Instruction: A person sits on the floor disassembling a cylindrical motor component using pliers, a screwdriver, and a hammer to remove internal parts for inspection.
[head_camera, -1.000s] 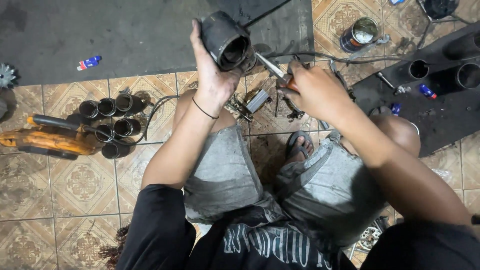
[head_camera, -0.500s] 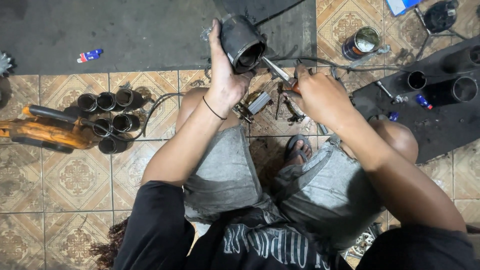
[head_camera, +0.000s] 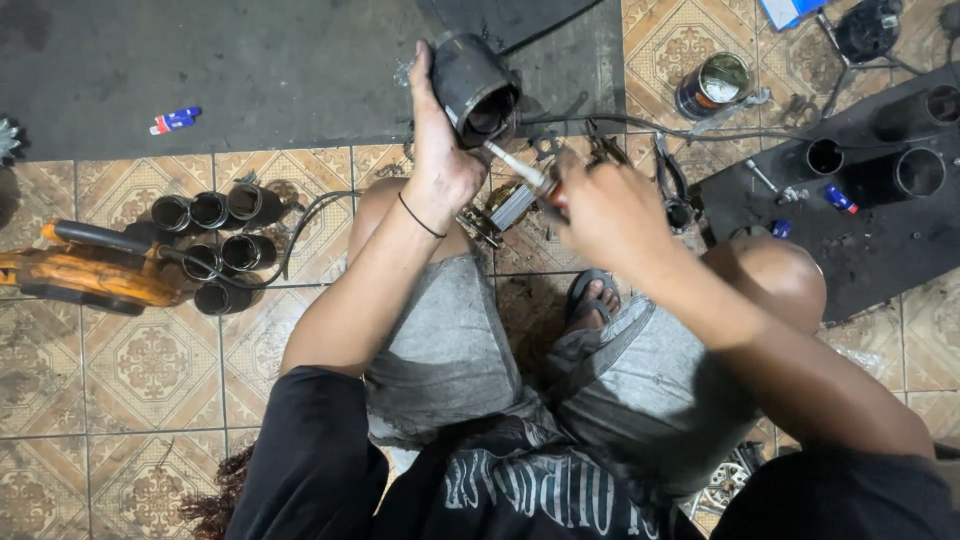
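Note:
My left hand (head_camera: 438, 160) grips a dark metal cylinder (head_camera: 472, 88), held up with its open end facing right and down. My right hand (head_camera: 600, 205) holds a screwdriver (head_camera: 520, 172) with a red handle; its metal shaft points up and left into the cylinder's mouth. A black band is around my left wrist. I sit on the tiled floor in grey shorts, knees apart, with a sandal (head_camera: 590, 295) between them.
Several short black tubes (head_camera: 215, 245) lie at the left beside an orange power tool (head_camera: 85, 270) with a cable. An open can (head_camera: 712, 85) stands at the upper right. More black tubes (head_camera: 915, 170) rest on a dark mat (head_camera: 880, 250) at the right. Small tools (head_camera: 672, 180) lie ahead.
My left hand has shifted the cylinder to the right and turned its mouth downward. My right hand has brought the screwdriver tip up into the cylinder's opening.

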